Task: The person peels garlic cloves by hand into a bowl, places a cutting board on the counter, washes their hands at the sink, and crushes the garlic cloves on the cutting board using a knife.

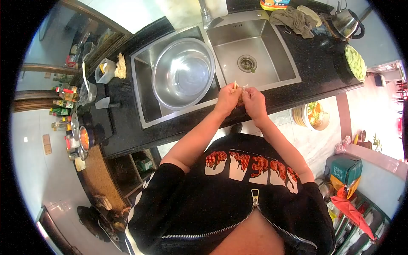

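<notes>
My left hand (228,100) and my right hand (255,103) are close together over the front edge of the double sink (292,70). The fingers of both are closed on a small tan-brown piece (240,90) with thin pale ends sticking up, mostly hidden by the fingers; its kind I cannot make out. To the left, a large round metal basin (183,72) stands tilted in the left bowl. The right bowl has a drain strainer (247,63) with a green scrap on it.
A faucet (205,17) rises behind the sink. A cloth (293,21), a kettle (347,23) and a bowl of pale green pieces (355,63) stand on the right. A bin of scraps (299,117) is on the floor. Bottles (63,104) line the left.
</notes>
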Motion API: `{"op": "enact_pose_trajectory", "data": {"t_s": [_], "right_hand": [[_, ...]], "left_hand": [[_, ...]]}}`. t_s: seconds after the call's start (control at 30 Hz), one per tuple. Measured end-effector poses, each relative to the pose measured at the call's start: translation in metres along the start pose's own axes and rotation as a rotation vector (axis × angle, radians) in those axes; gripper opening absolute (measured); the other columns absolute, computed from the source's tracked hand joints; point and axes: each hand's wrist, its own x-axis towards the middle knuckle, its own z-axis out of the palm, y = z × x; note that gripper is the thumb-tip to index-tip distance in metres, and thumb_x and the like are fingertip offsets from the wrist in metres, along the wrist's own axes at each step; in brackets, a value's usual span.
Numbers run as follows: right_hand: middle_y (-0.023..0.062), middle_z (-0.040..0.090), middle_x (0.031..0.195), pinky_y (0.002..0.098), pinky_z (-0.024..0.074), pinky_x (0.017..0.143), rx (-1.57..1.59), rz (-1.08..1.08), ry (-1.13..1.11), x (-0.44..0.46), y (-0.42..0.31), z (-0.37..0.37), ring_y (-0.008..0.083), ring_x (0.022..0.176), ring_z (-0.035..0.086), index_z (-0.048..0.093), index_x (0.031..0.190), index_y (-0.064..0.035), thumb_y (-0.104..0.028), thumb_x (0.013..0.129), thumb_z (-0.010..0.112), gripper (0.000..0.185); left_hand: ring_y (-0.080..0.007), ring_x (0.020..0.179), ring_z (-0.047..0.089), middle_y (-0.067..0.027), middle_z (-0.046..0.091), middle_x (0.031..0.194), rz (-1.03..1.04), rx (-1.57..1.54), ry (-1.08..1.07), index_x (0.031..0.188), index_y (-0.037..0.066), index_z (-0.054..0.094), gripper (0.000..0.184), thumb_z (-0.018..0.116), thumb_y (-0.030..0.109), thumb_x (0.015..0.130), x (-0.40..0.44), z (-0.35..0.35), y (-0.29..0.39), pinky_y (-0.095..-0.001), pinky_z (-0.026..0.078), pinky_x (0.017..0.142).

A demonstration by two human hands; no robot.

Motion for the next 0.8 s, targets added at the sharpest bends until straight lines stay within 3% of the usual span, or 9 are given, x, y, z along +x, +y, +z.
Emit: {"op": "enact_pose_trajectory", "data": {"t_s": [0.23,0.33,0.43,0.47,0.63,0.73,0.8], "right_hand": [[0.0238,0.062,0.087,0.0407,0.0479,0.074,-0.197,-0.409,0.169,-0.006,-0.011,0.000,0.0398,0.082,0.060,0.058,0.097,0.0025,-0.012,0.085,0.056,0.019],[0.0175,0.062,0.081,0.0360,0.0487,0.065,-0.128,-0.374,0.168,0.002,-0.009,0.003,0.0311,0.071,0.061,0.056,0.098,0.0017,-0.013,0.088,0.054,0.018],[0.0080,0.059,0.076,0.0275,0.0452,0.055,0.564,0.158,-0.125,0.017,-0.005,-0.004,0.0176,0.060,0.056,0.054,0.098,0.0006,-0.015,0.090,0.053,0.017],[0.0014,0.054,0.072,0.0193,0.0361,0.049,0.728,0.157,-0.133,0.015,-0.005,-0.003,0.0056,0.056,0.046,0.053,0.089,-0.0024,-0.014,0.091,0.051,0.012],[0.0057,0.053,0.073,0.0224,0.0360,0.046,0.867,0.252,-0.113,0.017,0.003,0.001,0.0120,0.056,0.049,0.051,0.092,-0.0006,-0.012,0.091,0.049,0.012],[0.0079,0.052,0.073,0.0228,0.0345,0.045,0.985,0.380,-0.111,0.016,0.001,-0.001,0.0135,0.055,0.048,0.050,0.092,-0.0006,-0.012,0.093,0.045,0.012],[0.0091,0.051,0.073,0.0234,0.0346,0.045,1.040,0.451,-0.148,0.017,0.005,-0.004,0.0144,0.055,0.047,0.049,0.093,-0.0006,-0.013,0.094,0.043,0.014]], "left_hand": [[-0.0115,0.059,0.056,-0.0025,0.059,0.073,-0.204,-0.189,0.023,0.085,0.004,0.057,0.012,0.056,0.014,0.090,0.010,-0.001,-0.010,-0.0237,0.043,0.049],[-0.0138,0.059,0.057,-0.0036,0.059,0.072,-0.229,-0.367,0.113,0.087,0.003,0.056,0.011,0.056,0.014,0.090,0.011,0.004,-0.005,-0.0242,0.045,0.049],[-0.0147,0.059,0.058,-0.0043,0.058,0.072,-0.159,-0.407,0.180,0.090,0.003,0.054,0.010,0.057,0.012,0.090,0.008,0.010,0.009,-0.0247,0.047,0.050],[-0.0149,0.059,0.059,-0.0048,0.058,0.073,-0.135,-0.380,0.175,0.091,0.003,0.054,0.010,0.057,0.012,0.089,0.009,0.009,0.008,-0.0249,0.047,0.050],[-0.0151,0.058,0.059,-0.0067,0.059,0.076,0.101,-0.193,0.187,0.094,0.002,0.052,0.013,0.058,0.012,0.089,0.006,0.009,-0.004,-0.0263,0.049,0.049],[-0.0106,0.055,0.056,-0.0044,0.058,0.073,0.149,-0.256,0.216,0.092,0.000,0.053,0.013,0.058,0.011,0.086,-0.002,0.016,-0.006,-0.0234,0.045,0.048],[-0.0120,0.056,0.057,-0.0052,0.059,0.073,0.134,-0.297,0.162,0.092,0.001,0.053,0.012,0.058,0.011,0.087,-0.003,0.016,-0.007,-0.0247,0.047,0.049]]}}
